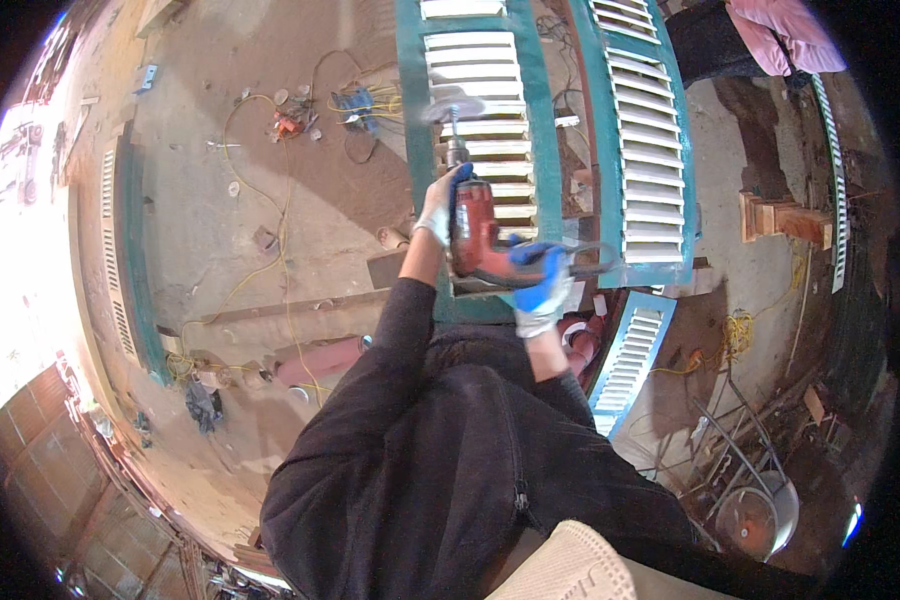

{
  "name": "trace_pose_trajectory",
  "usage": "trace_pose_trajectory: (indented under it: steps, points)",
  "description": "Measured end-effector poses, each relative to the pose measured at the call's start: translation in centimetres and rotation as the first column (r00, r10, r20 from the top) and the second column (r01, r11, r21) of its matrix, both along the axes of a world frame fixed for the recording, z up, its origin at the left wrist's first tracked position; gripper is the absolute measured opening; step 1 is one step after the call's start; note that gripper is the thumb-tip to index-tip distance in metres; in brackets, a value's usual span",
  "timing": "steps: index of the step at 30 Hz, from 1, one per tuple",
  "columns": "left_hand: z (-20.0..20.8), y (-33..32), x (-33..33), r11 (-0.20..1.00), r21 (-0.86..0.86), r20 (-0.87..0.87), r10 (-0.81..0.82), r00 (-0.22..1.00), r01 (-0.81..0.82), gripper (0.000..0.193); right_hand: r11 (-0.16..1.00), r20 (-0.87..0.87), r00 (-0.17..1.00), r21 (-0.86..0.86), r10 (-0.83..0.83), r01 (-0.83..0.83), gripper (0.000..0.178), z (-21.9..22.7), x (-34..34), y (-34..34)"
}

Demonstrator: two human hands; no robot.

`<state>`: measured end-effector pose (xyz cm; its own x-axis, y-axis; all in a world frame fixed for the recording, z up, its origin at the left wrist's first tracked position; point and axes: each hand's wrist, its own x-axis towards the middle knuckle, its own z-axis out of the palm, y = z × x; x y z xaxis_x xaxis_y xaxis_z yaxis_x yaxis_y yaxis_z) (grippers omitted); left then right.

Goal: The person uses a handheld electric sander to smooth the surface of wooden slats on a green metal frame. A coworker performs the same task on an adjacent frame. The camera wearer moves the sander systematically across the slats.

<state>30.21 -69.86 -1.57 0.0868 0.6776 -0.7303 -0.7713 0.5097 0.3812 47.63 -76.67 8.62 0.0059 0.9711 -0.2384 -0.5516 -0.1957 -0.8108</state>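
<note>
A red power drill [475, 222] lies across the middle of the view, pointing away from me. My left hand [437, 208], in a white and blue glove, is wrapped around its front end just behind the chuck. At the rear, my gloved right hand [540, 285] grips the handle, beside a loop of dark cord. A round disc [455, 108] on the drill's shaft is blurred and sits over the left side of a louvred shutter [542, 150] with a green frame and pale slats. Whether the disc touches the slats I cannot tell.
A second green shutter [646, 150] stands to the right, with a bluish one [628, 360] below it. Another shutter [130, 260] leans at far left. Yellow cords [285, 235] cross the dusty floor. A wheelbarrow [760, 510] is at lower right; another person [770, 35] is at upper right.
</note>
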Motion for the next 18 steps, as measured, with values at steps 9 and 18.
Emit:
trace_pose_trajectory:
  steps: [9, 18]
  points:
    - [1.6, 1.6, 2.1, 0.996, 0.064, -0.126, -0.052, 0.991, 0.06, 0.024, 0.963, -0.046, 0.994, 0.247, -0.101, 0.109, 0.02, 0.8, 0.1, -0.4]
    - [-0.7, 0.2, -2.2, 0.991, 0.031, -0.066, 0.133, 0.989, -0.132, 0.019, 0.982, -0.171, 0.983, 0.185, 0.073, -0.041, 0.015, -2.0, -0.6, 0.8]
